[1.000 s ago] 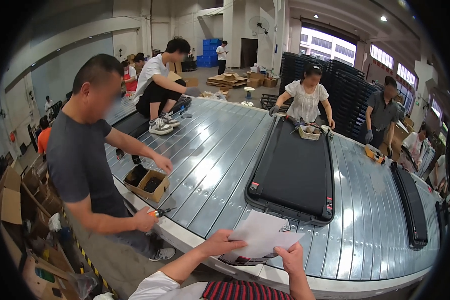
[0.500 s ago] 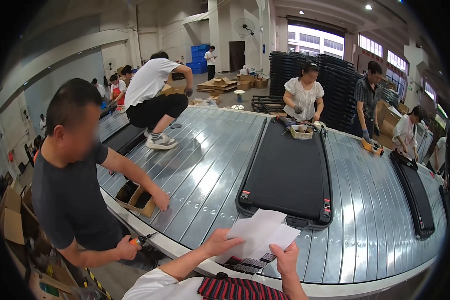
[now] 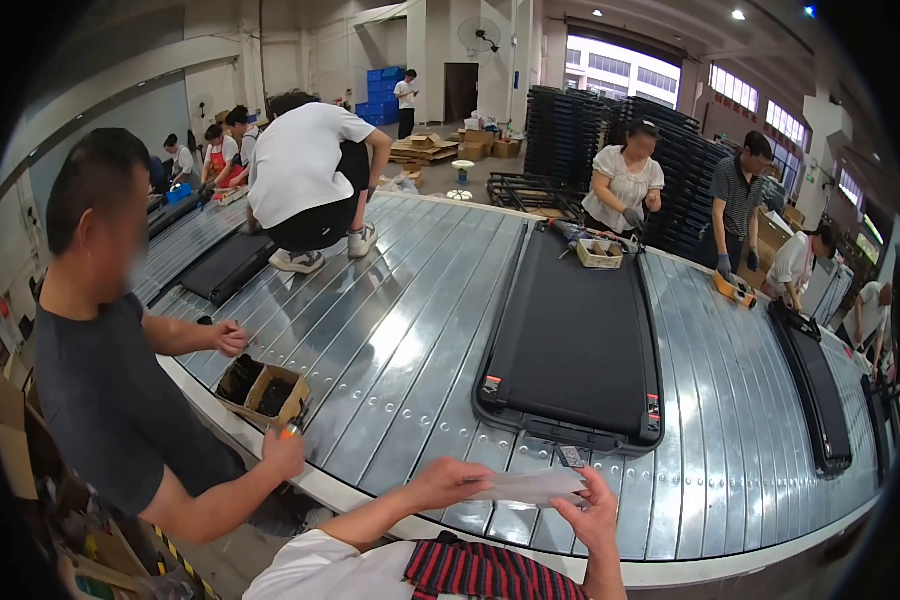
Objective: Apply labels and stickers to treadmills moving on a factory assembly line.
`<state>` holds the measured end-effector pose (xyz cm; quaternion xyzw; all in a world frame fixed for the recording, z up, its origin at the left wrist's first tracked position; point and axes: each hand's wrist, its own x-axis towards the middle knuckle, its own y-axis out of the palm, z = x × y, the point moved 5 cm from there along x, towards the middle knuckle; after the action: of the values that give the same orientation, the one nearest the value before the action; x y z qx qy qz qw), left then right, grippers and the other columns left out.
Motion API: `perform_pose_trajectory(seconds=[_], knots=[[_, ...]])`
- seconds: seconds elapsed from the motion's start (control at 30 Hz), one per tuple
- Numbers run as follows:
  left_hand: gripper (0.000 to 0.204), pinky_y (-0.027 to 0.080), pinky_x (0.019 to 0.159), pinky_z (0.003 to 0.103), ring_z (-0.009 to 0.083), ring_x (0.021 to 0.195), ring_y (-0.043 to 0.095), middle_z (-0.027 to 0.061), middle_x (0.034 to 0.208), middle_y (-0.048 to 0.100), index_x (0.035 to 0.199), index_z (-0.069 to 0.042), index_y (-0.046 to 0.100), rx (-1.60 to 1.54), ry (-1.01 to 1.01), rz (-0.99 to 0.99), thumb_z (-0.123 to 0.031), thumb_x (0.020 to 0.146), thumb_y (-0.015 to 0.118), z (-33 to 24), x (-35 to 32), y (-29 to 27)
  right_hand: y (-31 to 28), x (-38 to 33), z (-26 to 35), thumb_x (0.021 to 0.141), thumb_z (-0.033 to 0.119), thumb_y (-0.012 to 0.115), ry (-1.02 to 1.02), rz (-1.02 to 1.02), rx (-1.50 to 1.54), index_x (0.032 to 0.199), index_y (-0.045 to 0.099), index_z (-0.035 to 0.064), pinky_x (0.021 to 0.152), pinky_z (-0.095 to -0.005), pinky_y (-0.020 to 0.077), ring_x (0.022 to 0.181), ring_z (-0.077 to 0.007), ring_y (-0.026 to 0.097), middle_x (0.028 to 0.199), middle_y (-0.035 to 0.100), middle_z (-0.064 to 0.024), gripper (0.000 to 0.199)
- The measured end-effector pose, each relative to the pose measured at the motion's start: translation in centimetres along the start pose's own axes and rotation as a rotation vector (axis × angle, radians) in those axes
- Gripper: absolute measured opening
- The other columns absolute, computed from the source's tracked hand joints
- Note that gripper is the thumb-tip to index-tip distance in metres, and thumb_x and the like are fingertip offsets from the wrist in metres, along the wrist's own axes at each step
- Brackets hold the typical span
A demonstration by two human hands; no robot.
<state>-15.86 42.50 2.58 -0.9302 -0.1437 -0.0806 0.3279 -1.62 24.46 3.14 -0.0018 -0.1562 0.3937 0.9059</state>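
My left hand [image 3: 448,484] and my right hand [image 3: 592,510] hold a thin white paper sheet [image 3: 530,487] between them, nearly edge-on, just above the near rim of the ribbed metal conveyor table [image 3: 400,330]. Right behind the paper lies a long flat black machine [image 3: 575,335] with a small grey remote-like piece [image 3: 571,457] at its near end. My sleeves are white, with a red and black striped cloth at my chest.
A person in a dark grey shirt [image 3: 110,400] stands at my left, one hand by an open cardboard box [image 3: 262,390]. Another person [image 3: 310,185] crouches on the table. Workers stand along the far side by a small box [image 3: 600,252]. A second black machine [image 3: 815,390] lies at right.
The paper has tilted from facing me to nearly flat and edge-on. My view has moved closer to the table; the person at my left now reaches toward the cardboard box.
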Motion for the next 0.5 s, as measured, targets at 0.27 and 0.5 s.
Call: perform_pose_trajectory(seconds=[0.27, 0.5], knots=[[0.017, 0.046, 0.059, 0.031, 0.0288, 0.066, 0.058, 0.0098, 0.075, 0.061, 0.096, -0.012, 0.061, 0.057, 0.010, 0.114, -0.020, 0.080, 0.057, 1.9, -0.5, -1.3, 3.5, 1.5, 2.9, 0.066, 0.007, 0.072, -0.149, 0.123, -0.342, 0.113, 0.051, 0.0067, 0.065, -0.0265, 0.0478, 0.070, -0.0186, 0.063, 0.075, 0.065, -0.0104, 0.051], [0.019, 0.043, 0.056, 0.036, 0.0318, 0.066, 0.056, 0.0112, 0.076, 0.059, 0.097, -0.016, 0.059, 0.065, 0.064, 0.133, -0.020, 0.078, 0.058, 5.1, 0.5, -1.8, 5.8, 2.9, 1.3, 0.071, 0.008, 0.068, -0.085, 0.074, -0.387, 0.112, 0.051, 0.0063, 0.063, -0.0281, 0.0479, 0.070, -0.0212, 0.064, 0.076, 0.064, -0.0114, 0.044]])
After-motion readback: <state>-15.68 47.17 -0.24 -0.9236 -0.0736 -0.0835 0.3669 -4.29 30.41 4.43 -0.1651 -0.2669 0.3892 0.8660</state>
